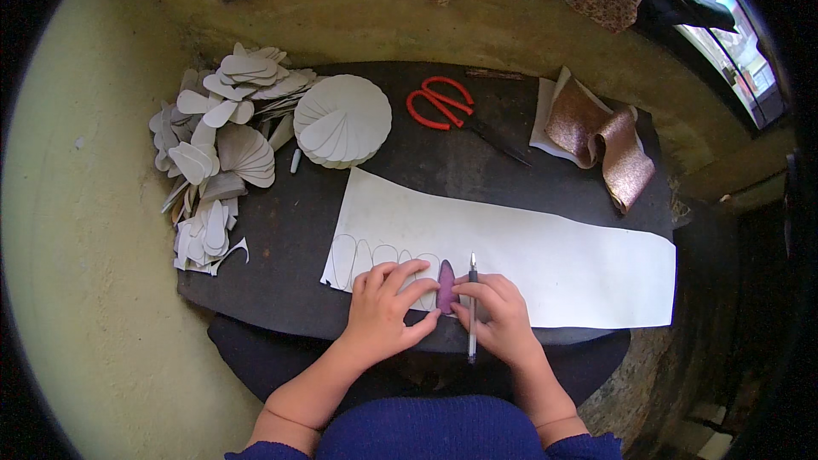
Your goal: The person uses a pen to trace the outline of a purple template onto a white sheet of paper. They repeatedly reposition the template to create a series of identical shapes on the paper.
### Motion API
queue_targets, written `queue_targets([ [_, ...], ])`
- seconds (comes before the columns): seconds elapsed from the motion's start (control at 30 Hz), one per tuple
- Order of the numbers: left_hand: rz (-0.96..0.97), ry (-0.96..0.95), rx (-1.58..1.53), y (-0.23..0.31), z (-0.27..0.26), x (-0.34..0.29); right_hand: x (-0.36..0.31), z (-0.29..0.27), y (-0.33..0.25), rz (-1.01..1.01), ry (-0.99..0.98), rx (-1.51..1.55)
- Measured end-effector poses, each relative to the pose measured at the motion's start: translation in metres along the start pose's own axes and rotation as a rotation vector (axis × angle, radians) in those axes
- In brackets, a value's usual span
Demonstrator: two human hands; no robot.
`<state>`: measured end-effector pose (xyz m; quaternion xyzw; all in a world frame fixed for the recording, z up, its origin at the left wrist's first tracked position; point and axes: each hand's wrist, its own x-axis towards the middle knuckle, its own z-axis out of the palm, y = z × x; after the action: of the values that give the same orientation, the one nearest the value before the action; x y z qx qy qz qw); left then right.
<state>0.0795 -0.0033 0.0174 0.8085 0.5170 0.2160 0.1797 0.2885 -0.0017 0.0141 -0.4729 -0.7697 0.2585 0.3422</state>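
A white sheet [554, 268] lies across the dark table, with a row of rounded petal outlines drawn on its left part. Beside the last outline, near the sheet's front edge, is a small purple petal-shaped template [446, 287]. My left hand [388, 311] rests on the sheet with its fingers apart, index finger and thumb holding the template's left edge. My right hand [503, 315] has a pen [473, 324] between its fingers, tip pointing away from me. Its fingertips also touch the template's right side.
Several cut white petal pieces [204, 162] are heaped at the left, next to a fanned round stack [345, 119]. Red-handled scissors [443, 106] lie at the back. Glittery copper material [626, 166] sits at the back right. A small pale stick [296, 161] lies near the stack.
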Motion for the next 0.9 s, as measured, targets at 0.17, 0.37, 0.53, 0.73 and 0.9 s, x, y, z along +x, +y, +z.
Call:
queue_targets([
  [0.17,-0.003,-0.027,-0.003,0.0,0.0002,-0.0012,-0.0014,0.0011,0.0014,-0.006,0.007,-0.012],
  [0.37,0.014,-0.045,0.018,-0.0001,0.0,-0.0015,-0.0014,0.0029,0.0026,-0.011,0.018,-0.013],
  [0.53,0.021,-0.037,0.013,-0.0011,0.0003,-0.0025,-0.0005,-0.0005,-0.0008,0.0,-0.005,-0.008],
  [0.73,0.019,-0.036,-0.001,-0.0021,0.0025,-0.0038,-0.0018,-0.0002,-0.0026,0.01,0.003,-0.021],
  [0.9,0.027,-0.034,0.006,-0.0034,0.0033,-0.0044,-0.0027,0.0023,-0.0013,-0.009,0.03,-0.033],
])
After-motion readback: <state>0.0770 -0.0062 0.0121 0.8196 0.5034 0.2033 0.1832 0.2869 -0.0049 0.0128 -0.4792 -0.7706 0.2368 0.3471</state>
